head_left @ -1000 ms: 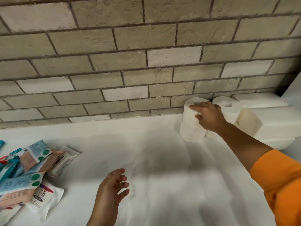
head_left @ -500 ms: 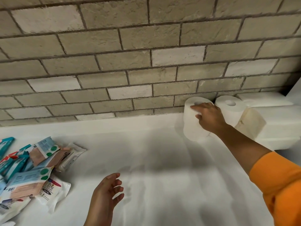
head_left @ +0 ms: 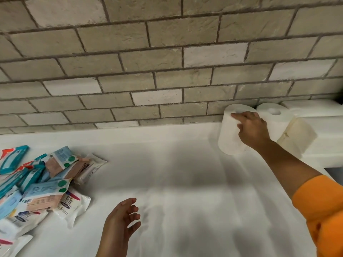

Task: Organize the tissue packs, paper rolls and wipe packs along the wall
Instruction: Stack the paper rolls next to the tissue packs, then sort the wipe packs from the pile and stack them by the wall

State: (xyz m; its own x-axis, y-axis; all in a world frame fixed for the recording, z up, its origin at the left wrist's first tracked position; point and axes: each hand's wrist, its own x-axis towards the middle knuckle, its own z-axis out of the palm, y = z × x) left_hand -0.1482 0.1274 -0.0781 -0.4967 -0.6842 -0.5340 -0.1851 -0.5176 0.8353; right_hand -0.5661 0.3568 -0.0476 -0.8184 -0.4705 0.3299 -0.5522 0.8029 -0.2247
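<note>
Two white paper rolls stacked as one column [head_left: 228, 138] stand against the brick wall [head_left: 167, 62] at the right. My right hand [head_left: 250, 130] grips the column's top roll, index finger on its upper rim, thumb on its side. A second upright white roll stack [head_left: 274, 117] stands right behind that hand, touching the wall. A cream roll [head_left: 297, 138] lies on its side beyond it. My left hand [head_left: 120, 223] hovers over the white table [head_left: 185, 182] at the bottom centre, fingers relaxed and holding nothing. A loose heap of wipe and tissue packs [head_left: 40, 186] lies at the left.
White wrapped packs [head_left: 319, 115] sit stacked in the right corner along the wall. The table's right edge [head_left: 332, 171] drops off beside them. The wall base runs bare from the heap to the rolls.
The top roll under my right hand, offset from the lower one a second ago, now sits flush on it as one column. My left hand has barely shifted.
</note>
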